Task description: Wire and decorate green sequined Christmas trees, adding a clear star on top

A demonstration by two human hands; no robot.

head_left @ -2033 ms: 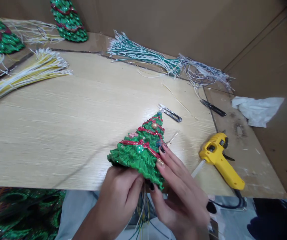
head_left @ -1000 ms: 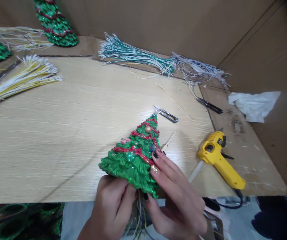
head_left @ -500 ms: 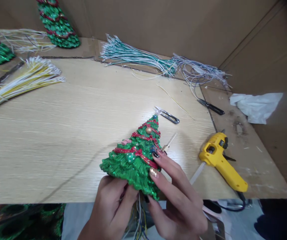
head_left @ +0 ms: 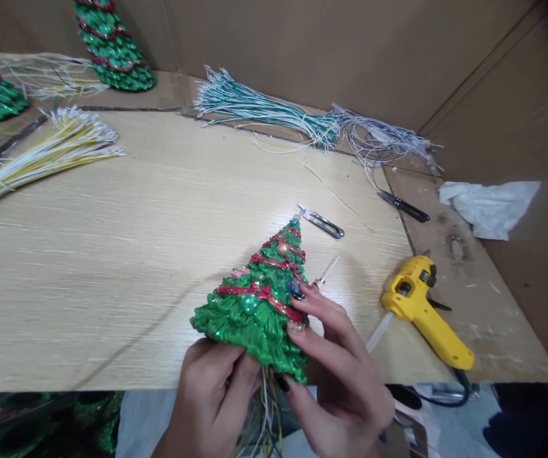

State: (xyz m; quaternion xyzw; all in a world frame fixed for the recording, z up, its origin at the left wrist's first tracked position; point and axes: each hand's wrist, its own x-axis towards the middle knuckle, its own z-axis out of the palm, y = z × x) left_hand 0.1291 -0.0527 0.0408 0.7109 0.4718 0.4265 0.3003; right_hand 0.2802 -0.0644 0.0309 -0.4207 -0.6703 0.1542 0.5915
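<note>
A green glittery Christmas tree ornament with red garlands, small baubles and a pink present leans over the table's front edge, tip pointing away. My right hand grips its right side, fingertips on the front and thumb at the lower edge. Under the base, my left hand is closed with bent fingers; whatever they pinch is hidden by the tree. White, yellow and dark wires hang from the underside between both hands. A thin-shafted tool lies just beyond my right fingers, and thread snips lie past the tip.
A yellow glue gun lies at right, near black-handled snips and a white tissue. Wire bundles, green-white, purplish and yellow-white, lie at the back and left. Another tree leans against the cardboard wall.
My right fingers have shifted slightly on the tree's front, the ring of fingertips bending a little more. The tree and my left hand have hardly moved.
</note>
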